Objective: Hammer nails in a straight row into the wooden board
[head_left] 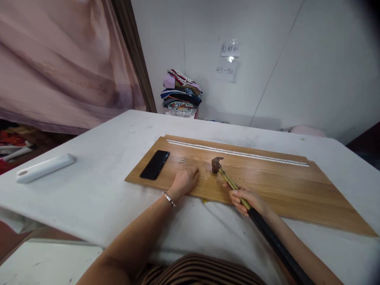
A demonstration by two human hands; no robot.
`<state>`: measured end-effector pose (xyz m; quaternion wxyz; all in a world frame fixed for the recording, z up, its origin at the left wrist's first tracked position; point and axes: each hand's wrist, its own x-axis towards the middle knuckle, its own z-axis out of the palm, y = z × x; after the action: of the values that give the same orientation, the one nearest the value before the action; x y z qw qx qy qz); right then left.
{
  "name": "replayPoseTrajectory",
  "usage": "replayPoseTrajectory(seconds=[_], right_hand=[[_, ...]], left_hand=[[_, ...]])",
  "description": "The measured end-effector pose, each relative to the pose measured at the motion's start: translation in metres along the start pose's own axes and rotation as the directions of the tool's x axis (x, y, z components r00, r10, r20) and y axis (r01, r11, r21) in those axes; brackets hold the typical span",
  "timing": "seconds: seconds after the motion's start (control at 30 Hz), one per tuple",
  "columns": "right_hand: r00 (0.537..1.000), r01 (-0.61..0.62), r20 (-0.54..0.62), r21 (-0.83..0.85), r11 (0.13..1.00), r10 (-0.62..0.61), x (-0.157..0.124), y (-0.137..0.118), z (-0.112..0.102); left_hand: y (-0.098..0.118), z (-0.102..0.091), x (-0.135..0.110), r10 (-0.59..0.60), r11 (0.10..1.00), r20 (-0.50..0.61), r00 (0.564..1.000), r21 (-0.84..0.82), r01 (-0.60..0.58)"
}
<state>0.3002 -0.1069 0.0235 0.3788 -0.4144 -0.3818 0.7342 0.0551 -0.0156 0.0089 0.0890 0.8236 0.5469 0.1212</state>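
My right hand (247, 200) is wrapped round the handle of a claw hammer (231, 183), between its yellow upper part and the black grip. The rusty head is over or on a wooden board (273, 186); I cannot tell whether it touches. Left of the hammer head, my left hand (187, 180) rests on the board with its fingers curled closed. Whatever its fingertips pinch, if anything, is too small to make out. Just beyond it lies a small pile of nails (183, 160). Small dark dots, perhaps nail heads or holes, run across the board on both sides of the hammer.
A black phone (154, 165) lies on the board's left end. Two white measuring strips (237, 152) run along its far edge. On the white table (97, 174) lies a white bar (45, 168) with a hole. Behind are folded cloths (181, 95) and a pink curtain (65, 59).
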Motion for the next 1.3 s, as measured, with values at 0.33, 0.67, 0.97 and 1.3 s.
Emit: replayPoseTrajectory(seconds=[0.33,0.67,0.97,1.3], right_hand=[[0.999,0.034,0.007,0.03,0.999,-0.034,-0.0006,0.0004,0.0003],[1.0,0.012,-0.004,0.02,1.0,-0.012,0.0005,0.0006,-0.0002],[0.999,0.029,0.012,0.029,0.999,-0.03,-0.0012,0.0028,0.0002],[1.0,0.012,-0.001,0.013,1.0,-0.012,0.0009,0.0036,-0.001]], left_hand=[[0.0003,0.0003,-0.0001,-0.012,1.0,0.01,1.0,0.01,0.012],[-0.0023,0.004,0.0006,-0.009,1.0,0.001,1.0,0.008,0.009],[0.0001,0.0024,0.0009,-0.022,1.0,0.015,1.0,0.015,0.022],[-0.0003,0.002,0.0,-0.006,1.0,-0.006,1.0,0.012,0.006]])
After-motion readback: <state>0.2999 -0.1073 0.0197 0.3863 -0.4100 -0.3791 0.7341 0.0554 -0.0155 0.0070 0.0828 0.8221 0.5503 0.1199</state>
